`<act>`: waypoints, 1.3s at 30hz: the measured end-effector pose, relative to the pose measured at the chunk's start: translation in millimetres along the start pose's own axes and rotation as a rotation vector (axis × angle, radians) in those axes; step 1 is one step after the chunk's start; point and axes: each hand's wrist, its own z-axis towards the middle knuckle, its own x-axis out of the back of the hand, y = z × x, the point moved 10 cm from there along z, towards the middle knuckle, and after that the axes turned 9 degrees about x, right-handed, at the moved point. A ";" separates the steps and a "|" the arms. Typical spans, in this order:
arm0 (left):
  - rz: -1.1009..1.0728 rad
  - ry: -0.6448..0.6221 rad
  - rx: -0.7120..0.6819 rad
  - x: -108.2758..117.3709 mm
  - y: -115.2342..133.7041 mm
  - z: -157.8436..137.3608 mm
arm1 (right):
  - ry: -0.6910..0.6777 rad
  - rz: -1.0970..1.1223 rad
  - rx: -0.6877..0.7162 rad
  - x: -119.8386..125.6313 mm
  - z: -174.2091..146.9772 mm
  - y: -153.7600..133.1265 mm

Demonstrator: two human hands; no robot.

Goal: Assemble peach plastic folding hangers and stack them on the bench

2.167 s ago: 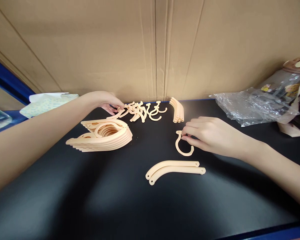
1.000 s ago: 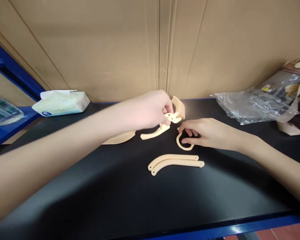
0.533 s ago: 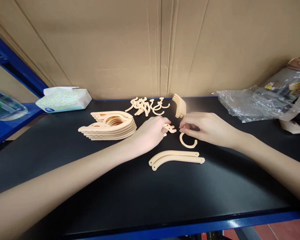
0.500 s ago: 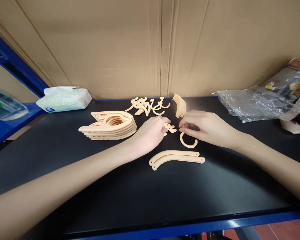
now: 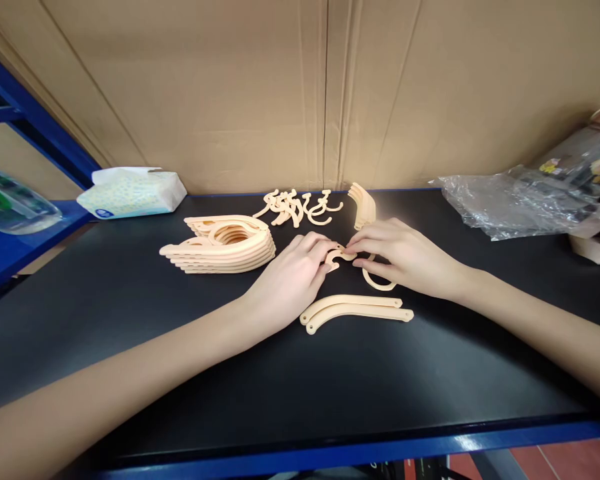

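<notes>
Between my hands is a small curved beige hanger piece (image 5: 336,255) with holes in it. My left hand (image 5: 295,277) pinches its left side between thumb and fingers. My right hand (image 5: 405,257) has its fingertips on the piece's right end, while its thumb is lower, over a beige hanger hook (image 5: 379,283) that lies partly hidden on the black tabletop. Just nearer to me lie two long curved hanger arms (image 5: 355,309), side by side, with a hole at each end.
A stack of folded beige hangers (image 5: 220,257) stands left of my hands. Behind are a pile of loose hooks (image 5: 285,208) and a bundle of hanger arms (image 5: 362,205). A tissue pack (image 5: 133,193) sits at the back left, a clear plastic bag (image 5: 500,203) at the right.
My right hand has moved slightly left, and its fingertips now meet the small piece. That piece has turned in my left fingers. The view has shifted a little.
</notes>
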 end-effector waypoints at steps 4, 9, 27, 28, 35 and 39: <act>0.067 0.038 -0.006 8.8 -4.8 -13.3 | 0.005 -0.018 0.013 0.3 -0.5 -1.2; 0.077 0.023 -0.014 7.2 -11.6 -14.8 | 0.001 -0.004 0.010 0.0 -0.9 -1.4; 0.365 0.088 -0.225 4.9 2.7 -25.3 | 0.009 -0.035 0.031 -0.3 -2.3 -3.4; 0.368 0.090 -0.224 4.7 2.9 -25.8 | 0.012 -0.038 0.034 0.1 -2.4 -3.4; 0.387 0.102 -0.229 4.7 3.8 -26.4 | 0.010 -0.063 0.050 1.1 -2.3 -2.4; 0.398 0.099 -0.227 4.5 4.1 -25.9 | 0.033 -0.092 0.046 3.6 -2.9 0.9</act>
